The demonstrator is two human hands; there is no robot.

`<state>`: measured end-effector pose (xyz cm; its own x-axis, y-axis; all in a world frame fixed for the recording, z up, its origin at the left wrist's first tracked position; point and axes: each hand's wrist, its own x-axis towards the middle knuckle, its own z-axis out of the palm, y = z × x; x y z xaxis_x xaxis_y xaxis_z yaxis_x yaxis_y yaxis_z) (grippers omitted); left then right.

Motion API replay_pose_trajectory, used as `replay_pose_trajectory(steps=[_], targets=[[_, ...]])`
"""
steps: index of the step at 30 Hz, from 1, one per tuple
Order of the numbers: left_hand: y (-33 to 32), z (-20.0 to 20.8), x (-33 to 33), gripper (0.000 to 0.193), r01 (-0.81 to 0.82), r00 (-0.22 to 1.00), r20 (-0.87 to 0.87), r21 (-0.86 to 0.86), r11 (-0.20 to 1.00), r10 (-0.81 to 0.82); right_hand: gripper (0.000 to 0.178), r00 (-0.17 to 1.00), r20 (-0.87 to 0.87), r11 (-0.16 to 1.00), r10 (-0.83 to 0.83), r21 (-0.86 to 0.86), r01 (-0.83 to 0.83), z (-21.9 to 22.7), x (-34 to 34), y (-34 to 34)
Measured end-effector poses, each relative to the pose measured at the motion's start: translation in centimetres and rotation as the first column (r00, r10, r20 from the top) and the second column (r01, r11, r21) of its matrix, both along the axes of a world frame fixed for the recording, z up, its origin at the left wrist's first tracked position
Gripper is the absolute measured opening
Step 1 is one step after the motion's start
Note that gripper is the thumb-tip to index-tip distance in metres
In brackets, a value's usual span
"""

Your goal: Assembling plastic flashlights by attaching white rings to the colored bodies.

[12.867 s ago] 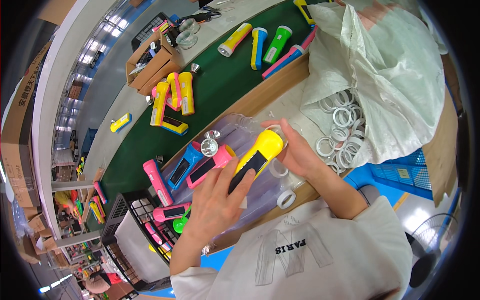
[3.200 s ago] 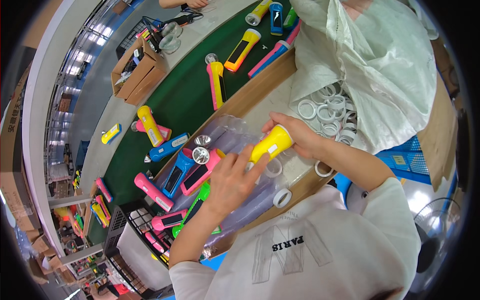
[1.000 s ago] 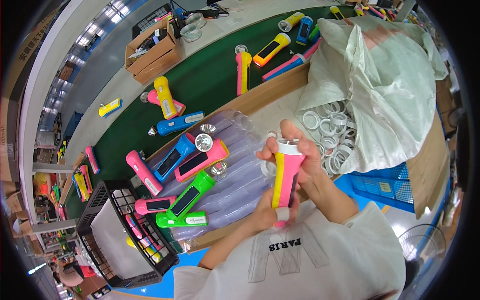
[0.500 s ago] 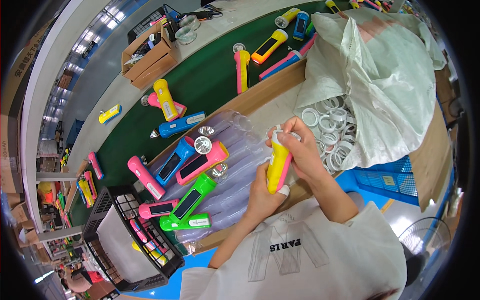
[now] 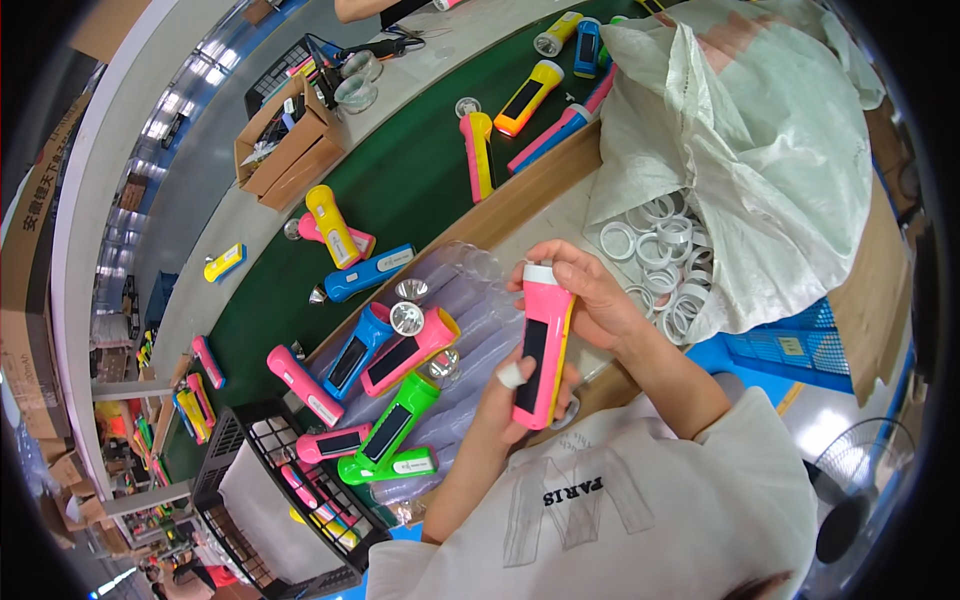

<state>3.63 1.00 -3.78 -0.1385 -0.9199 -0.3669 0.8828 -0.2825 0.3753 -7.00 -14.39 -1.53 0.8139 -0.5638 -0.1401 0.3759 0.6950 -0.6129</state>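
I hold one pink and yellow flashlight (image 5: 558,305) upright in front of my chest, its pink side with the dark solar panel facing me. My left hand (image 5: 497,400), with a white wrap on its thumb, is closed around the lower body. At the top, the fingers of my right hand (image 5: 598,298) grip the head beside a white ring (image 5: 539,272) that sits on its end. Just right of my right hand, many loose white rings (image 5: 676,236) spill from the mouth of a pale woven sack (image 5: 760,190).
Left of my hands, several flashlights, including a green one (image 5: 398,425), lie on clear bubble packing (image 5: 465,300). A black crate (image 5: 225,440) stands at lower left. More flashlights, one yellow-orange (image 5: 530,97), lie on the green belt (image 5: 420,150). Beyond it is a cardboard box (image 5: 300,150).
The flashlight has been turned in my hands, from its yellow side to its pink panel side. A person's arm has come into view at the far top.
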Motion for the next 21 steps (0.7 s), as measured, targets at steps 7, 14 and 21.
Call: replay_pose_trajectory(steps=[7,14,21], targets=[[0.1,1.7,-2.2,0.061,-0.023,0.429,0.903,-0.03,0.999,0.037,0.022,0.975,-0.02,0.969,-0.22,-0.118,0.216,1.1,1.1,1.9],[2.6,2.3,-3.9,0.067,0.105,0.979,-0.137,-0.278,0.955,-0.148,0.026,0.835,0.547,0.97,-0.059,0.227,-0.081,-0.1,1.3,3.0],[0.0,-0.1,-1.9,0.058,-0.005,-0.055,0.991,-0.119,0.993,0.118,0.02,0.957,-0.108,0.908,-0.27,-0.36,0.216,-0.4,-0.7,2.5]])
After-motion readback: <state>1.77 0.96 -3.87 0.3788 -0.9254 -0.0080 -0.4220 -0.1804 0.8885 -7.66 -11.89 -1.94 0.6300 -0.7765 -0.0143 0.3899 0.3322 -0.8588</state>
